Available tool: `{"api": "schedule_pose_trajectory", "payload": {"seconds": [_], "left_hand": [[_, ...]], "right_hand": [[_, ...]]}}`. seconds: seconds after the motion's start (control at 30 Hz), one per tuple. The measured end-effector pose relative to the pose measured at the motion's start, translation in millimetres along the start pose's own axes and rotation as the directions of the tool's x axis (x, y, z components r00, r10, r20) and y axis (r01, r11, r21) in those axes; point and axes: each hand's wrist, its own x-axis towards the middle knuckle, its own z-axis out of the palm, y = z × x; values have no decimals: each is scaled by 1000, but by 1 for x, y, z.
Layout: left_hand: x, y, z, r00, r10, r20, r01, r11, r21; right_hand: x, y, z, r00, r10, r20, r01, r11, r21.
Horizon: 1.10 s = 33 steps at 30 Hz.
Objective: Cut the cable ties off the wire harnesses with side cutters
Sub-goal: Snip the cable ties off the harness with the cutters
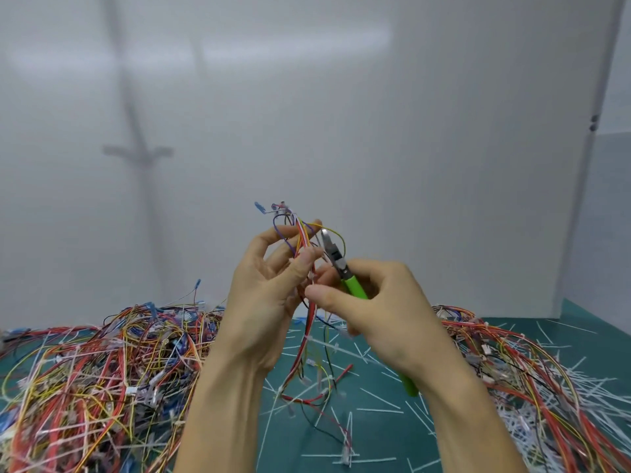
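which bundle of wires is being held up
The harness gripped in the left hand, raised between the two heaps, with side cutters in the right hand beside it. The left heap and right heap lie on the green mat.

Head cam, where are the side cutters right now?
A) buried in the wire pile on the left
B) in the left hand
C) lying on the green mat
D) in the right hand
D: the right hand grips the green-handled side cutters, tip pointing up beside the wire harness that the left hand holds above the mat.
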Motion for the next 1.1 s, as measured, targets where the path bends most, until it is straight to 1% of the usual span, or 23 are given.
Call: {"api": "schedule_pose_trajectory", "payload": {"seconds": [0.07, 0.1, 0.13, 0.2, 0.3, 0.4, 0.47, 0.53, 0.63, 0.73, 0.83, 0.97, 1.1], "left_hand": [[-1, 0, 2, 999, -8, 50, 8, 1000, -13], [-2, 0, 2, 997, -13, 78, 13, 1000, -3], [-2, 1, 1, 995, -16, 103, 14, 1000, 20], [-2, 4, -3, 991, -30, 132, 19, 996, 84], [-3, 8, -7, 991, -93, 96, 68, 971, 230], [-6, 7, -9, 982, -166, 90, 122, 922, 367], [-7, 5, -7, 967, -211, 145, 121, 875, 469], [-8, 4, -3, 951, -225, 209, 90, 855, 511], [-8, 3, 6, 954, -185, 238, 38, 856, 515], [-9, 1, 14, 980, -99, 174, -1, 866, 500], [-9, 1, 16, 985, -43, 166, -43, 876, 480], [-9, 1, 15, 980, -57, 193, -35, 895, 446], [-8, -1, 16, 984, -61, 167, -8, 922, 387]], "right_hand": [[2, 2, 5, 997, -13, -70, 7, 996, -87], [3, 3, 6, 994, -16, -104, 7, 996, -86], [3, 4, 5, 992, -12, -123, 8, 999, -33], [4, 5, 0, 992, 17, -125, 0, 990, 141], [3, 6, -11, 991, 73, -110, -35, 949, 312], [2, 8, -19, 989, 109, -96, -60, 910, 411], [1, 10, -23, 986, 140, -93, -82, 883, 461], [1, 11, -27, 983, 164, -79, -98, 846, 524], [1, 12, -31, 983, 166, -79, -91, 813, 576], [0, 13, -32, 987, 142, -78, -68, 802, 594], [0, 12, -32, 994, 99, -56, -46, 805, 591], [-1, 12, -31, 999, 39, -37, -13, 838, 545], [0, 15, -29, 999, 37, -41, -9, 841, 541]]}}
